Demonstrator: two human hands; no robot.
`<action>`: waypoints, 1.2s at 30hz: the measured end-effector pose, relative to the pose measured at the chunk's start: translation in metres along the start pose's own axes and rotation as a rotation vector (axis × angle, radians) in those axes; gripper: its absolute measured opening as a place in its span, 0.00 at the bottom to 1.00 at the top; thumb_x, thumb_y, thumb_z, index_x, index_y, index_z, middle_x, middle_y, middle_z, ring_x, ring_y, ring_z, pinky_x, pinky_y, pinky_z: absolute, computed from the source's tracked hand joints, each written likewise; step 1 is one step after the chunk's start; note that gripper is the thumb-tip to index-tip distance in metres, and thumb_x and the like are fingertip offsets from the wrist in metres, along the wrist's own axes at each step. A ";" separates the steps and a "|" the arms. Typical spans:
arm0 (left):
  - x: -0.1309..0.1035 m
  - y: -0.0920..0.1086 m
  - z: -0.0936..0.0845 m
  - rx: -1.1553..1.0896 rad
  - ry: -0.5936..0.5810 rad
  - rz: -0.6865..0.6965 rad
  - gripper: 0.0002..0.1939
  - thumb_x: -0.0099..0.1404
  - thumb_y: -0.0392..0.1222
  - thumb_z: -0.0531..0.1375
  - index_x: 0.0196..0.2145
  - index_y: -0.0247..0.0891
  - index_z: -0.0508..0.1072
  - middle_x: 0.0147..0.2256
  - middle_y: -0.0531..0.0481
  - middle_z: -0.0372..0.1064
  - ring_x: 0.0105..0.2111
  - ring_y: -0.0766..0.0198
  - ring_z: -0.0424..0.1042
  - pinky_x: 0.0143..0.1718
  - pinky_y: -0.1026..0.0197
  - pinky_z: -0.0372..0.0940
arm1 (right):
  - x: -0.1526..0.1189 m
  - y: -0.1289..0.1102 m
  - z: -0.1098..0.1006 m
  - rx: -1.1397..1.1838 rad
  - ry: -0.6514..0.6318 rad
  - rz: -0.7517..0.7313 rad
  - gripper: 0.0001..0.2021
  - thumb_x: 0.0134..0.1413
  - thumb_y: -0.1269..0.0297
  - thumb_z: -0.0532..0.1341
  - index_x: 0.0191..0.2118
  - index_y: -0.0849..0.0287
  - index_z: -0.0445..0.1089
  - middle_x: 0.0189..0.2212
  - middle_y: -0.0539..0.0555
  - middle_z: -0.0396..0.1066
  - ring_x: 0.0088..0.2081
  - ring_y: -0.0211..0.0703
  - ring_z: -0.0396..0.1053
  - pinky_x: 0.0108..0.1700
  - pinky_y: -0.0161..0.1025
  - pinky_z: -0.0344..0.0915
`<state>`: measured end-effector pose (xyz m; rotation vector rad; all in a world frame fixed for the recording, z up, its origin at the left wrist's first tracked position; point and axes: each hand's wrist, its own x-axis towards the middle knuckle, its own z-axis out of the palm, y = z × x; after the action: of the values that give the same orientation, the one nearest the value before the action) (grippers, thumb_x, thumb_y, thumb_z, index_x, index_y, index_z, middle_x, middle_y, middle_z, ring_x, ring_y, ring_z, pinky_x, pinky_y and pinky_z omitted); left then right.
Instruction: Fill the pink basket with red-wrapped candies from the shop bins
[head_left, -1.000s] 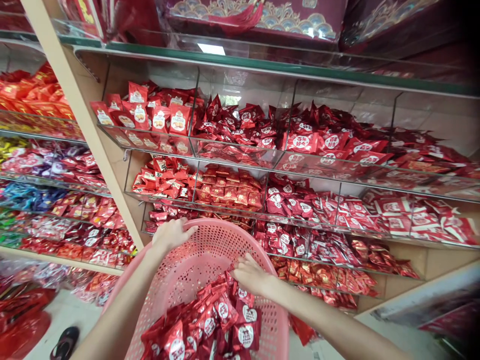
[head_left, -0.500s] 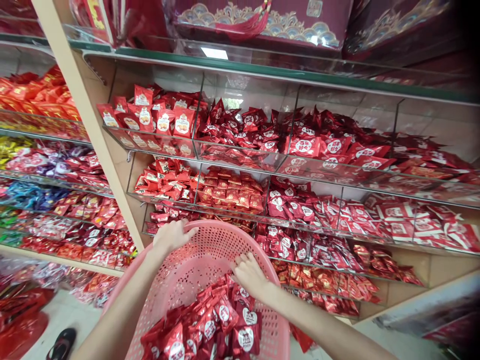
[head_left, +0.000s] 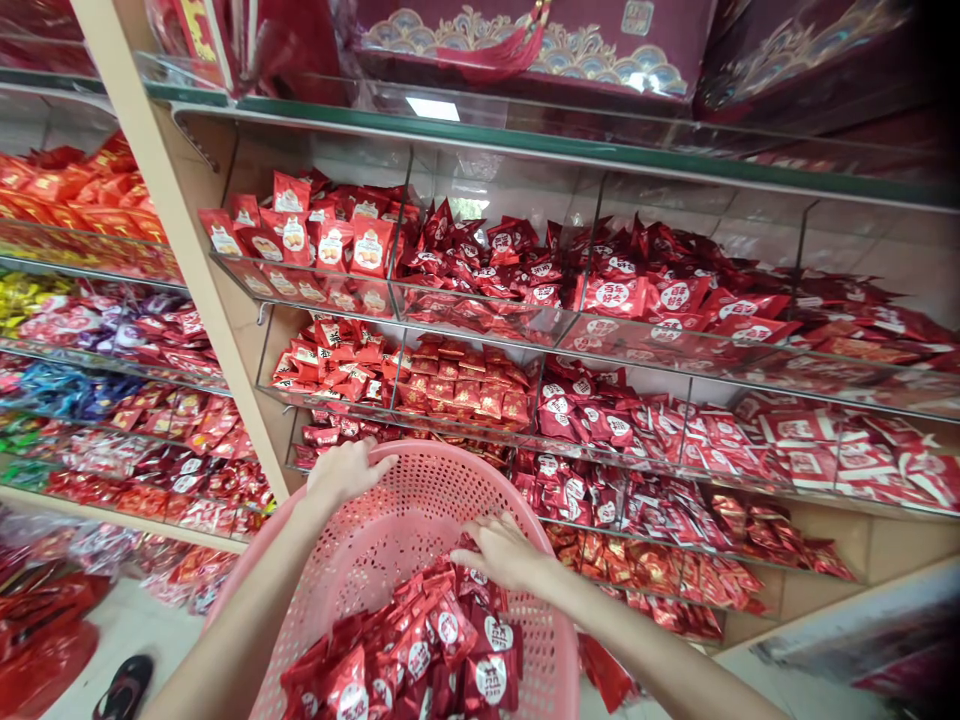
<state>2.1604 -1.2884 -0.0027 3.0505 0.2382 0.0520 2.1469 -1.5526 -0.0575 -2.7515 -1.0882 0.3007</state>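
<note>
A pink perforated plastic basket [head_left: 551, 620] is tilted in front of me, its open mouth towards me. My left hand [head_left: 346, 472] grips its far left rim, with the thumb reaching along the inside. Red candy packets [head_left: 420, 640] with round white labels lie heaped in the lower part of the basket. Inside the basket, my right hand [head_left: 506, 550] is over the upper edge of this heap. Its fingers are stretched out and the thumb is apart, and I see no packet held in it.
Glass shelves [head_left: 465, 325] with clear dividers rise behind the basket, filled with red packets. A wooden upright [head_left: 172, 240] separates them from shelves of mixed colours on the left. Red plastic bags [head_left: 45, 640] and a black sandal [head_left: 124, 688] are on the floor.
My right hand has gone from curled fingers to stretched fingers, with the thumb now apart over the packets. My left hand stays on the rim. The view has shifted slightly.
</note>
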 end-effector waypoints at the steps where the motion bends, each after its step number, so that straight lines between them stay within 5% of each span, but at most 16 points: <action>1: 0.000 0.000 0.000 0.003 0.001 0.001 0.36 0.55 0.68 0.38 0.44 0.39 0.68 0.36 0.39 0.72 0.38 0.50 0.71 0.35 0.54 0.62 | 0.000 0.001 -0.002 0.018 -0.003 -0.004 0.25 0.57 0.46 0.43 0.42 0.63 0.66 0.39 0.61 0.69 0.42 0.50 0.65 0.44 0.44 0.55; 11: 0.002 -0.002 0.003 -0.025 0.010 0.000 0.36 0.55 0.68 0.38 0.42 0.38 0.69 0.36 0.38 0.72 0.37 0.48 0.71 0.35 0.54 0.62 | -0.014 0.001 -0.004 -0.037 -0.050 -0.007 0.17 0.52 0.66 0.53 0.48 0.61 0.62 0.44 0.61 0.64 0.47 0.51 0.60 0.48 0.47 0.54; 22: 0.007 0.001 0.006 -0.010 0.016 0.023 0.35 0.55 0.68 0.39 0.42 0.39 0.69 0.34 0.40 0.72 0.37 0.51 0.71 0.35 0.56 0.62 | -0.025 0.013 0.001 0.121 -0.204 0.067 0.36 0.40 0.67 0.64 0.58 0.60 0.52 0.52 0.62 0.57 0.53 0.54 0.56 0.52 0.44 0.54; 28: 0.005 0.007 0.002 -0.008 0.003 0.025 0.36 0.55 0.67 0.38 0.42 0.38 0.69 0.35 0.38 0.72 0.38 0.49 0.71 0.36 0.53 0.62 | -0.011 0.021 -0.002 0.266 -0.060 -0.044 0.23 0.54 0.60 0.51 0.56 0.60 0.55 0.52 0.61 0.59 0.54 0.48 0.57 0.53 0.43 0.54; 36: 0.003 0.004 0.004 0.007 0.024 0.024 0.34 0.56 0.67 0.39 0.42 0.39 0.69 0.35 0.39 0.72 0.38 0.50 0.71 0.35 0.55 0.62 | 0.001 0.022 0.012 0.307 -0.083 -0.094 0.27 0.51 0.60 0.56 0.56 0.61 0.55 0.51 0.60 0.62 0.52 0.48 0.59 0.52 0.41 0.55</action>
<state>2.1645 -1.2919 -0.0065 3.0612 0.2033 0.0895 2.1592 -1.5672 -0.0741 -2.4302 -1.0851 0.5250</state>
